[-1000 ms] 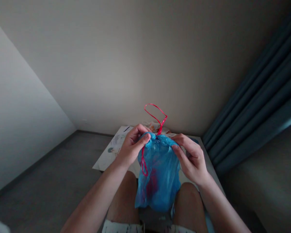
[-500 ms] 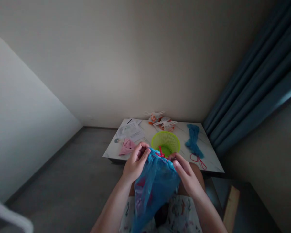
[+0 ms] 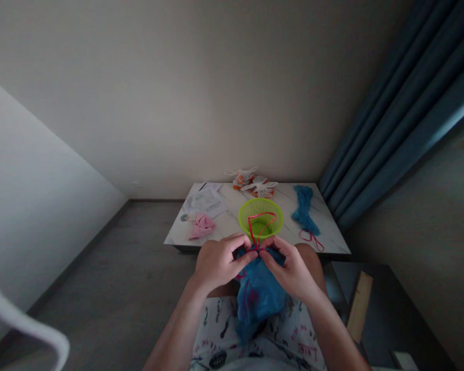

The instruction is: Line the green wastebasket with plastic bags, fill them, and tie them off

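A translucent blue drawstring bag (image 3: 261,293) hangs over my lap with its mouth gathered at the top. Something pinkish shows faintly through its side. From the gathered mouth a red drawstring (image 3: 250,226) stands up in a loop. My left hand (image 3: 226,260) pinches the bag's neck from the left, thumb and fingers closed. On the other side my right hand (image 3: 288,263) pinches the same neck, its thumb close to the left thumb. Just beyond the hands, a lime-green plastic basket (image 3: 243,219) sits on the white marbled table (image 3: 232,198), partly behind the loop.
A second blue bag (image 3: 304,208) with a red drawstring lies on the table's right. Tied white-and-orange plastic bags (image 3: 261,186) are at the back. Papers (image 3: 206,201) and a pink cloth (image 3: 203,226) lie left. A wooden piece (image 3: 359,306) rests on a dark surface at right.
Both hands have come together, and the bag's mouth has gone from spread wide to bunched up. The red drawstring now rises in a long loop above it.
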The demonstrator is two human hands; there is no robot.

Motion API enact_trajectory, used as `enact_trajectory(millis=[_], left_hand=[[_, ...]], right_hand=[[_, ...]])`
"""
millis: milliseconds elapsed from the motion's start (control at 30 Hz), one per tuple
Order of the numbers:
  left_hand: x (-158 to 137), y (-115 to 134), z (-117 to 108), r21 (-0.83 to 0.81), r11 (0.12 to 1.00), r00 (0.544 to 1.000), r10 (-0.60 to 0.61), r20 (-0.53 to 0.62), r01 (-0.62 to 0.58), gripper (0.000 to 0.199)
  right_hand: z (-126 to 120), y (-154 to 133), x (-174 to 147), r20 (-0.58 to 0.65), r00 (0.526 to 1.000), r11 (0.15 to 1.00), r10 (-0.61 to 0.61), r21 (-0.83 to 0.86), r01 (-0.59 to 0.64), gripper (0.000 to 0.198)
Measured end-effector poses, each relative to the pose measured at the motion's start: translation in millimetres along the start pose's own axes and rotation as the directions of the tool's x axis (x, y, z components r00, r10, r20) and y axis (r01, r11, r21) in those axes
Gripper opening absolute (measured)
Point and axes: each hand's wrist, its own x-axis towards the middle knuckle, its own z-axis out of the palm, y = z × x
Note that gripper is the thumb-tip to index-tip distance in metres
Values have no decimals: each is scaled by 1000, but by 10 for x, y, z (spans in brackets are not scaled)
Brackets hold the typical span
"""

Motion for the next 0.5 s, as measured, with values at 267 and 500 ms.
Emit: enact_trajectory(millis=[267,500], left_hand=[[59,-127,-81,50,997,991,53,121,-59,18],[78,-68,50,216,975,996,-66,54,53,18]], right_hand=[[-59,14,16,-76,997,1000,6,-7,-6,17],[57,93,18,-119,992,999,-34,-29,31,19]])
